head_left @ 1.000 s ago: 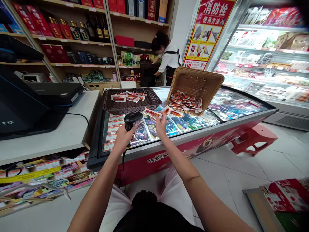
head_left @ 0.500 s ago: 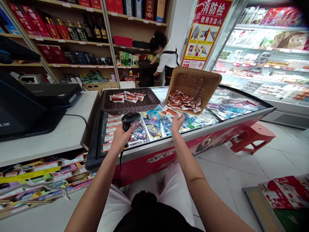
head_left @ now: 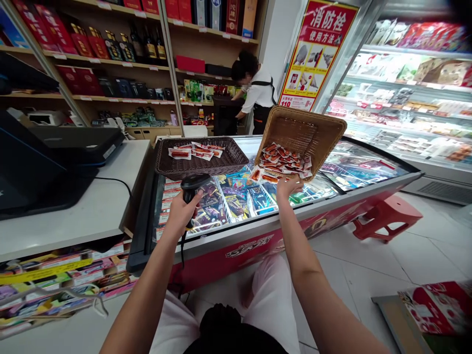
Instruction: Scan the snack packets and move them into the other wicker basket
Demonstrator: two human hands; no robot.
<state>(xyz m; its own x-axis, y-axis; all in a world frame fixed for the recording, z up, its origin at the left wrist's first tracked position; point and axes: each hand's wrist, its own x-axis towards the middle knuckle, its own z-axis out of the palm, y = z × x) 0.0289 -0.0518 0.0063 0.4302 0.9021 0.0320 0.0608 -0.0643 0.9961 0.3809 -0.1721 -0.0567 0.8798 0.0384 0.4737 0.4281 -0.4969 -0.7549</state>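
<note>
Far L, black terminal (head_left: 27, 172) sat on the counter (head_left: 110, 209), its cable running to the R edge. Freezer (head_left: 332, 200) adjoined; under the glass at its L end, red-topped price labels (head_left: 172, 199), figs too small to read. L hand (head_left: 181, 212) was wrapped round the grip of a black scanner (head_left: 194, 182), above the freezer's near edge, L end. Behind, dark bskt (head_left: 173, 171) stood at the far L corner w/ several red-and-white pkts (head_left: 199, 150) in it, print illegible. Freezer front logo (head_left: 250, 247): stylised white lettering, unreadable. A co-worker (head_left: 260, 93) in white top & dark apron bent beyond the far edge.

R hand (head_left: 289, 187) was at the near edge of a tilted tan bskt (head_left: 326, 130), fingers part-curled; can't tell if it gripped a pkt. Heaped sausage pkts (head_left: 283, 160) lay in that bskt, some at its near L corner. Red sign (head_left: 315, 49) behind: "消防栓 使用方法". R of freezer, red stool (head_left: 393, 216).
</note>
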